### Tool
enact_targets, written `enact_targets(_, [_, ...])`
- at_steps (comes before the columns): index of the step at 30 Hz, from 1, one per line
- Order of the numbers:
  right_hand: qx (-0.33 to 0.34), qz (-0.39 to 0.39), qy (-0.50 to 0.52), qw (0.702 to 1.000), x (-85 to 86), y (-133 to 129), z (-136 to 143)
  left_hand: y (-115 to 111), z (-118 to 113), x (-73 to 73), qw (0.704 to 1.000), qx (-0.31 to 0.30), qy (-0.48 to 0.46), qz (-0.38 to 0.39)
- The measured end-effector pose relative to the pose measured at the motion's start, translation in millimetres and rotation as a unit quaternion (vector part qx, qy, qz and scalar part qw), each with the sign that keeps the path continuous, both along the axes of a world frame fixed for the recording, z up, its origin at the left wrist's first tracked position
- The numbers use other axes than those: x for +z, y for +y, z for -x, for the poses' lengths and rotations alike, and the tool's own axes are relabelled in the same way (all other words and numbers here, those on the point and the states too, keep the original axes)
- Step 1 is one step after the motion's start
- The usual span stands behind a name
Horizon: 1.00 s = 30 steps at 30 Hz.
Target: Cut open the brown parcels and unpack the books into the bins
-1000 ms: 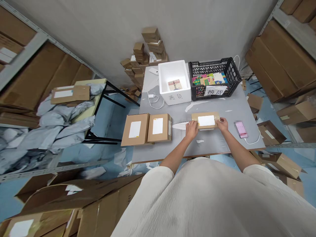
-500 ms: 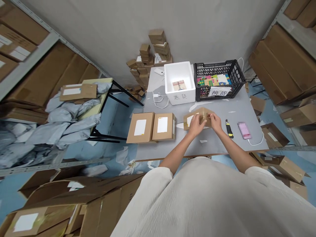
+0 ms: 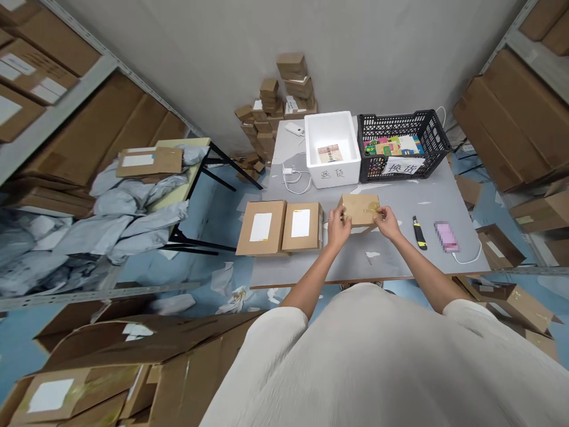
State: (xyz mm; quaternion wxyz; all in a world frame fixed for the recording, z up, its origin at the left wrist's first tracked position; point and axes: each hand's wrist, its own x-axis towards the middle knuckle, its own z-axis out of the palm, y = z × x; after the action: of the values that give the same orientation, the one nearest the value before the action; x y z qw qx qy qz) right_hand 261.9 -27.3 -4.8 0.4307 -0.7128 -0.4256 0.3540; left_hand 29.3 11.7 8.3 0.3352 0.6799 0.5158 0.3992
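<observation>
A small brown cardboard box point(image 3: 359, 209) is held between my two hands over the grey table. My left hand point(image 3: 339, 229) grips its left end, fingers bent around the near corner. At the right end, my right hand point(image 3: 386, 222) pinches the edge beside a strip of shiny tape. The box's top face shows plain cardboard with no label. A black and yellow utility knife point(image 3: 418, 233) lies to the right of my right hand. Left of my left hand are two closed cardboard boxes with white labels, a smaller one point(image 3: 303, 227) and a larger one point(image 3: 261, 228).
A white foam bin point(image 3: 334, 175) holding a booklet and a black plastic crate point(image 3: 395, 169) of colourful books stand at the table's back. A phone point(image 3: 446, 237) on a cable lies at the right. Grey parcels point(image 3: 128, 198) cover a side table; boxes fill the shelves.
The box has been turned, so its labelled face no longer shows and a plain face is up. My left hand has moved left to the box's end. The view has shifted slightly.
</observation>
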Motion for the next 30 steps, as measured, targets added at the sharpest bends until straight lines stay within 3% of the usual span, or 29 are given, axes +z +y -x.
enact_targets(7, [-0.053, -0.023, -0.071, 0.996, 9.5, -10.2, -54.9, 0.0, -51.8, -8.6, 0.999, -0.043, -0.015, 0.018])
enact_targets(12, [-0.098, 0.011, -0.058, 0.993, -2.8, -26.0, -86.5, -8.1, -80.6, -19.6, 0.995, -0.084, 0.002, 0.054])
enact_targets(15, [-0.083, -0.005, -0.014, 0.996, -11.2, -35.1, -96.3, -13.2, -86.6, -17.1, 0.995, -0.079, 0.062, 0.011])
enact_targets(19, [-0.071, -0.030, 0.001, 0.997, -16.3, -37.8, -97.9, -17.8, -93.2, -3.2, 0.979, -0.134, 0.138, -0.072])
enact_targets(22, [-0.083, -0.037, -0.030, 0.995, -15.6, -32.6, -93.1, -19.4, -100.7, 7.5, 0.960, -0.223, 0.129, -0.107])
enact_targets(24, [-0.085, -0.036, -0.043, 0.995, -12.8, -26.8, -88.7, -18.8, -105.3, 13.3, 0.954, -0.252, 0.120, -0.108])
enact_targets(27, [-0.086, -0.043, -0.046, 0.994, -6.1, -16.3, -79.3, -15.8, -107.2, 20.8, 0.960, -0.237, 0.116, -0.095])
enact_targets(30, [-0.032, -0.067, -0.007, 0.997, 0.2, -6.4, -65.4, -13.9, -99.7, 27.4, 0.970, -0.190, 0.132, -0.077])
